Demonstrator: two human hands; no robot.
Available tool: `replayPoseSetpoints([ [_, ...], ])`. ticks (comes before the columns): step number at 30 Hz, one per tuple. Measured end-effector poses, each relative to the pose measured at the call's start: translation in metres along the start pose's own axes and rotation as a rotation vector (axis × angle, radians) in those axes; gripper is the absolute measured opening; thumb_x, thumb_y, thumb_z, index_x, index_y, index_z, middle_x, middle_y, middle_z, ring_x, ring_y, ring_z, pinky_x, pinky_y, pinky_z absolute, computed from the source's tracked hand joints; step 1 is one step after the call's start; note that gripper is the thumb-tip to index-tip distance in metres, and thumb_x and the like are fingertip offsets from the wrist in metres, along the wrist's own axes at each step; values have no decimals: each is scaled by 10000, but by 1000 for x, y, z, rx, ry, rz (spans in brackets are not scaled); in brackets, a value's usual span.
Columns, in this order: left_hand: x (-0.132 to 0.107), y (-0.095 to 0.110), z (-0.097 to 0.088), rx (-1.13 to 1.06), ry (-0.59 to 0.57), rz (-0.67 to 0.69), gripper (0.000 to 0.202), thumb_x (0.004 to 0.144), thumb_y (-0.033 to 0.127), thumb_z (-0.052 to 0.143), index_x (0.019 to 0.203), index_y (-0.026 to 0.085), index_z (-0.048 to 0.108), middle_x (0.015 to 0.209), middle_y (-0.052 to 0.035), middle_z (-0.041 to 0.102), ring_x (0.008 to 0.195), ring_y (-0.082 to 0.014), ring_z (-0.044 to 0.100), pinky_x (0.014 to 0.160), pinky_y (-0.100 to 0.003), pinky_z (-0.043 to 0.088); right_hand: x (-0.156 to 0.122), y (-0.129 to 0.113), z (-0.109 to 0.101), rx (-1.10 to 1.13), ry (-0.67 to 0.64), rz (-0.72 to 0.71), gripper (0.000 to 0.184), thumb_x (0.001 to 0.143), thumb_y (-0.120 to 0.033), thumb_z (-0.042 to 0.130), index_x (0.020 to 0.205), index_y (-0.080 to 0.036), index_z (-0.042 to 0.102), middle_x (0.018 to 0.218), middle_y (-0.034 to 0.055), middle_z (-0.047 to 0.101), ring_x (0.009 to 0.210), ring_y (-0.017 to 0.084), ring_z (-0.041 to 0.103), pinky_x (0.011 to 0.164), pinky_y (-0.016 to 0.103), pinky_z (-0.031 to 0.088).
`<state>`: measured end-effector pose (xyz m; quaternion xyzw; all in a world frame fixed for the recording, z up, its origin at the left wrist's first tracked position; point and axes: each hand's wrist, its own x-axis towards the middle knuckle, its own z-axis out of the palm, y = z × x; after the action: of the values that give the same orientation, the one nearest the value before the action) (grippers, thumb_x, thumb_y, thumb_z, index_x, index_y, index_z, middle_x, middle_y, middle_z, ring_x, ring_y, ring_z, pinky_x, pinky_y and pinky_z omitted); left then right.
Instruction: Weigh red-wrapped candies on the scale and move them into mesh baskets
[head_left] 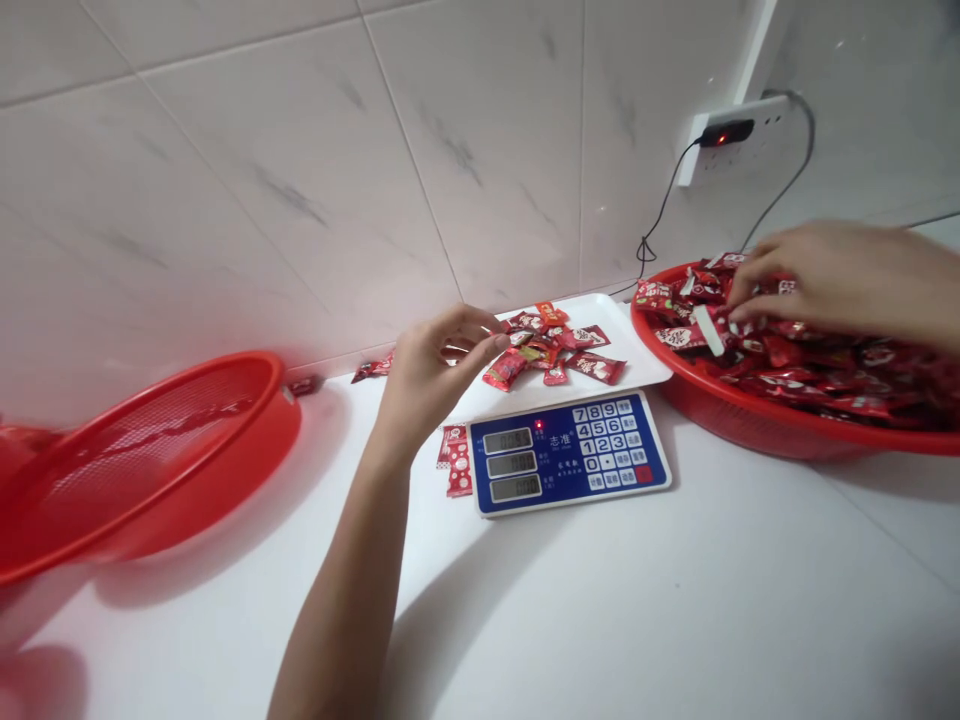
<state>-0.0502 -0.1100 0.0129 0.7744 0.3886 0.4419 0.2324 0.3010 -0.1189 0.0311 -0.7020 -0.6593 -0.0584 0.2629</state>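
Observation:
A white electronic scale [637, 365] with a blue keypad panel [570, 452] stands on the counter. Several red-wrapped candies [555, 350] lie on its tray. My left hand [435, 370] hovers over the tray's left edge, fingers curled with the tips pinched near the candies; whether it holds one I cannot make out. My right hand [832, 275] reaches into a red basin [720, 410] heaped with red candies [810, 360], its fingers closed among the wrappers.
A red mesh basket [142, 460] lies tilted on the counter at the left. Loose candies lie by the scale [456, 460] and by the wall [375, 367]. A power strip [739, 135] hangs on the tiled wall, its cable running down.

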Motion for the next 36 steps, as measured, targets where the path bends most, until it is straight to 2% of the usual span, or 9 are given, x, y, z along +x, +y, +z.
replayPoseSetpoints([
  [2,1,-3,4,-14,-20,-9,96,877,328,754,860,244,711,865,-16,762,820,-173,726,720,-286,581,-1,-28,-11,-124,-17,-43,188,634,-144,891,621,-274,755,731,15,694,619,147,463,629,335,281],
  [4,2,-6,11,-35,-20,-21,135,868,362,766,902,248,700,948,-24,763,863,-178,729,733,-283,592,0,-65,-8,-91,5,-155,133,698,-163,855,735,-275,793,800,23,706,710,178,527,638,332,322],
  [7,4,-12,21,-100,-16,-40,268,854,360,775,1076,263,659,1101,-46,752,998,-206,728,757,-288,607,4,-116,23,64,-73,-297,101,807,-208,772,883,-258,815,889,37,726,814,203,609,681,330,401],
  [10,5,-15,24,-11,-15,-59,323,865,333,761,1152,255,635,1210,-78,728,1079,-245,708,828,-350,606,9,-142,57,191,-140,-348,198,856,-174,705,1008,-241,812,1054,67,749,1016,248,662,845,369,489],
  [13,3,-12,13,194,37,-95,258,883,330,739,1114,237,674,1227,-88,727,1077,-269,702,871,-403,591,6,-138,64,349,-45,-290,270,864,-152,703,1112,-215,789,1178,80,739,1097,250,668,964,397,513],
  [16,-1,-4,-1,231,101,-76,260,889,368,733,1115,248,688,1229,-65,736,1091,-258,706,884,-380,593,-5,-118,46,469,169,-204,278,851,-176,749,1124,-217,782,1193,69,739,1069,234,680,980,396,533],
  [18,-4,1,-7,210,126,-69,281,882,396,742,1124,263,687,1249,-53,733,1123,-252,701,894,-358,597,-13,-105,32,474,238,-176,265,838,-211,775,1100,-245,786,1157,60,748,1041,244,686,958,405,548],
  [26,-5,4,-2,192,107,-63,299,884,431,747,1126,271,677,1244,-50,735,1131,-250,703,888,-341,602,-23,-88,13,462,256,-108,256,839,-267,775,1095,-276,779,1086,21,765,1002,268,710,872,426,573],
  [36,-6,0,-2,175,108,-21,327,887,467,756,1122,250,687,1215,-44,744,1084,-215,716,880,-300,590,-24,-94,13,428,216,-127,259,856,-278,756,1114,-264,774,1133,51,757,1039,285,701,975,467,548],
])
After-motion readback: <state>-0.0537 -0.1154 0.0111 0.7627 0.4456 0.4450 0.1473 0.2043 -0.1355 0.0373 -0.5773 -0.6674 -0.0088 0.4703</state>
